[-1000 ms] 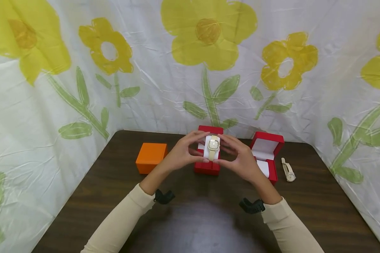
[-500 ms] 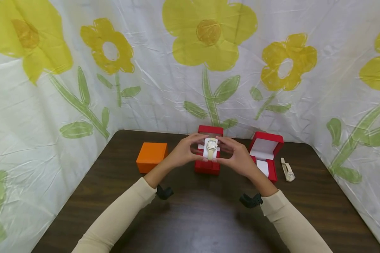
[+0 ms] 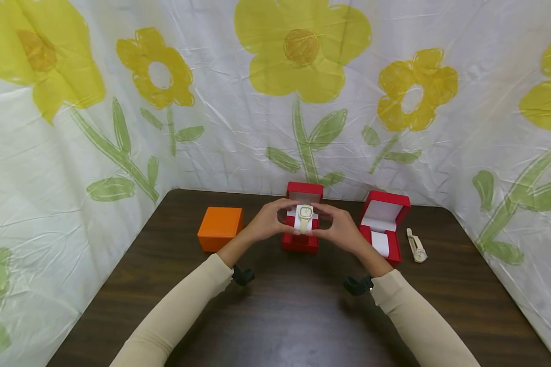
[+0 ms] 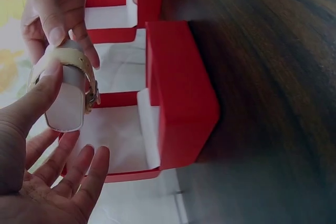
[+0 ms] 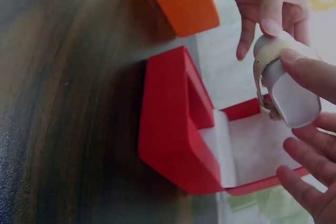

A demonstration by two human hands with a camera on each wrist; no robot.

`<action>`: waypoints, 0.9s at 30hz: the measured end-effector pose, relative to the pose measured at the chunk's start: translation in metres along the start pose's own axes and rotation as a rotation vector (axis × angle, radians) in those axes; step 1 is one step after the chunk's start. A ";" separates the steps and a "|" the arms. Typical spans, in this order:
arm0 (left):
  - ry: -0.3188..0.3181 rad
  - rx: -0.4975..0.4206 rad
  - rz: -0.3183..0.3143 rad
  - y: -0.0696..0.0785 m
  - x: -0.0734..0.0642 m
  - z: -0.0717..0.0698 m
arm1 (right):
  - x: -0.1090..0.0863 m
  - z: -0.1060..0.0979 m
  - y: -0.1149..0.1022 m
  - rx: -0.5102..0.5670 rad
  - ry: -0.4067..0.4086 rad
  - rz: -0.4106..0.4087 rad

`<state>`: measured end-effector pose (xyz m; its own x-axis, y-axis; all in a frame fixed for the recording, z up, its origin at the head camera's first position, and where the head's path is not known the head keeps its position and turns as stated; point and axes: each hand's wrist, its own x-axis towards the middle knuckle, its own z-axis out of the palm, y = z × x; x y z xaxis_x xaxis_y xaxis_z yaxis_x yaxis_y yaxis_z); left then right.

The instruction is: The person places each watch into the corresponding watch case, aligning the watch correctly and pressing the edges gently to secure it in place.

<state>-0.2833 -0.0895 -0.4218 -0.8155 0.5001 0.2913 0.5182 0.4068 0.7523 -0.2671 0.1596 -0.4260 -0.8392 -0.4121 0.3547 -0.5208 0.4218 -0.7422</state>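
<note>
A cream-strapped wristwatch (image 3: 305,213) is wrapped round a white cushion (image 4: 65,109), held above an open red watch box (image 3: 299,245). My left hand (image 3: 267,221) pinches one end of the cushion between thumb and fingers. At its other end, the thumb and fingers of my right hand (image 3: 341,228) grip it too. The watch face points up toward the head camera; the strap and its buckle show in both wrist views. Under the cushion, the white lining of the box (image 5: 257,148) is visible. The head view partly hides the box behind the hands.
Right of the hands stands a second open red box (image 3: 397,247) with a white cushion (image 3: 380,243) inside. Beside it lies another pale-strapped watch (image 3: 418,248). A closed orange box (image 3: 220,228) sits to the left. Behind the dark table (image 3: 275,316) hangs a flowered curtain (image 3: 239,137).
Both hands have lowered the cushion with the watch slightly toward the red box, and the watch has shifted a little left. The other boxes and the second watch stay in place.
</note>
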 end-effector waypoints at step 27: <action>-0.046 0.044 -0.082 -0.033 0.006 0.020 | 0.004 0.019 0.034 -0.137 -0.066 0.077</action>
<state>-0.2999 -0.0849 -0.4569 -0.8434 0.4979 0.2017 0.4620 0.4808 0.7452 -0.2856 0.1570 -0.4601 -0.8676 -0.4249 0.2585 -0.4760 0.5585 -0.6794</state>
